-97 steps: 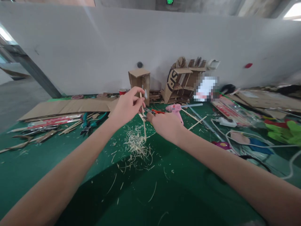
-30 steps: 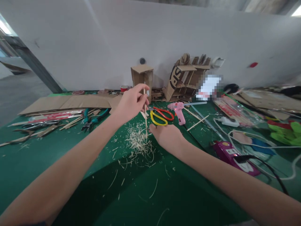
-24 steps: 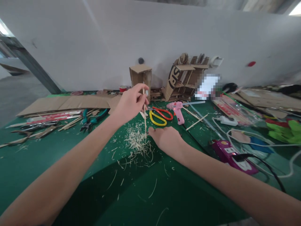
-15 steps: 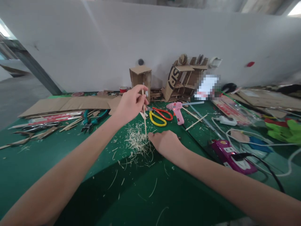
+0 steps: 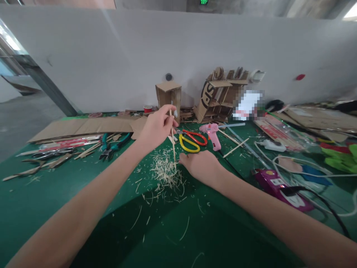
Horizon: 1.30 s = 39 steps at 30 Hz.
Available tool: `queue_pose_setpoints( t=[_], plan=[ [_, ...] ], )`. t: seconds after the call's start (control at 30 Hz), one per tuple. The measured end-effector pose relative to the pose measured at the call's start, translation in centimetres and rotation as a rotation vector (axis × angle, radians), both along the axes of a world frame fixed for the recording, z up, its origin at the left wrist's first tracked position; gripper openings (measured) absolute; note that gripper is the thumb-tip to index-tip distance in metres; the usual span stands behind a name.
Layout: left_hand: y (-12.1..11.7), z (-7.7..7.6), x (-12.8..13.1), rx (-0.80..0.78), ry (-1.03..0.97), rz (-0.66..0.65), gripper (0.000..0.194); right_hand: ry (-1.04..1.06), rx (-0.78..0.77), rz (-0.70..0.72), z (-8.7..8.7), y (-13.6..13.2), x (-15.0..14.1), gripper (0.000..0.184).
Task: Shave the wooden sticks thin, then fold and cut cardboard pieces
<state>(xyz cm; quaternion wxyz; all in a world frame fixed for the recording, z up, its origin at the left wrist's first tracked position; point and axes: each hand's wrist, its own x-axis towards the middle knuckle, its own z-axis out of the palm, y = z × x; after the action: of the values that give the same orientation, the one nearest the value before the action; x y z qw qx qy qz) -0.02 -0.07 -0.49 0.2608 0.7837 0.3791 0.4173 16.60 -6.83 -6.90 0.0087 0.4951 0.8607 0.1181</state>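
My left hand (image 5: 160, 124) pinches the upper end of a thin wooden stick (image 5: 173, 145), which stands nearly upright with its lower tip over a heap of pale wood shavings (image 5: 164, 169). My right hand (image 5: 199, 163) is closed in a fist beside the stick's lower end. What it grips is mostly hidden by the fingers. Just beyond the hands lie scissors (image 5: 189, 149) with one yellow and one red handle. A pink glue gun (image 5: 212, 136) with a clear glue stick in its back lies to their right.
Cardboard boxes (image 5: 169, 93) stand against the white wall. Pliers (image 5: 107, 149), loose sticks and a cardboard sheet (image 5: 80, 126) lie at left. To the right are a purple power strip (image 5: 281, 188) with cables, packaged sticks (image 5: 273, 132) and green gloves (image 5: 340, 156).
The view has tilted up slightly. My left hand still holds the stick, and its lower end now stands a little further from my right fingertips.
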Motion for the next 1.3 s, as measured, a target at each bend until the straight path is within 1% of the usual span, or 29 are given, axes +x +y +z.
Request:
queue_pose_setpoints(
  t=[0.07,0.2,0.27,0.37,0.47,0.67,0.83,0.93,1.0,1.1,1.13,1.2,1.3],
  plan=[
    [-0.1,0.0,0.1,0.005,0.005,0.003,0.029,-0.008,0.029,-0.036,1.0,0.6,0.1,0.03],
    [-0.3,0.1,0.2,0.029,0.023,0.008,0.028,-0.007,0.099,-0.072,3.0,1.5,-0.2,0.03],
    [-0.4,0.2,0.2,0.035,0.036,0.009,0.029,-0.011,0.118,-0.085,3.4,1.8,-0.4,0.031],
    [-0.5,0.3,0.2,0.046,0.041,0.007,0.029,-0.002,0.116,-0.103,3.6,1.7,-0.7,0.031],
    [-0.5,0.4,0.2,0.039,0.039,-0.011,0.029,0.005,0.1,-0.127,3.4,1.5,-0.9,0.032],
    [-0.3,0.2,0.1,0.027,0.008,-0.024,0.03,-0.066,0.072,-0.129,2.9,1.4,-1.1,0.04],
    [0.2,-0.2,0.2,0.026,-0.027,-0.057,0.031,-0.036,0.091,-0.113,2.6,1.6,-1.0,0.038],
    [0.4,-0.4,0.1,0.031,-0.035,-0.066,0.031,-0.039,0.054,-0.1,2.5,1.3,-1.0,0.035],
    [0.4,-0.4,0.1,0.031,-0.032,-0.067,0.031,-0.033,0.006,-0.088,2.0,0.9,-1.0,0.032],
    [0.1,-0.2,0.3,0.02,-0.022,-0.063,0.031,-0.03,-0.075,-0.036,0.5,0.1,-0.9,0.028],
    [0.0,-0.1,0.4,0.018,-0.016,-0.067,0.031,-0.042,-0.103,-0.017,0.1,-0.2,-0.9,0.03],
    [-0.4,0.1,0.6,0.032,-0.004,-0.072,0.031,-0.08,-0.161,-0.037,-0.6,-0.7,-1.0,0.033],
    [-0.8,0.3,0.8,0.069,0.025,-0.054,0.032,-0.116,-0.209,-0.074,-0.9,-1.1,-1.1,0.04]
  ],
)
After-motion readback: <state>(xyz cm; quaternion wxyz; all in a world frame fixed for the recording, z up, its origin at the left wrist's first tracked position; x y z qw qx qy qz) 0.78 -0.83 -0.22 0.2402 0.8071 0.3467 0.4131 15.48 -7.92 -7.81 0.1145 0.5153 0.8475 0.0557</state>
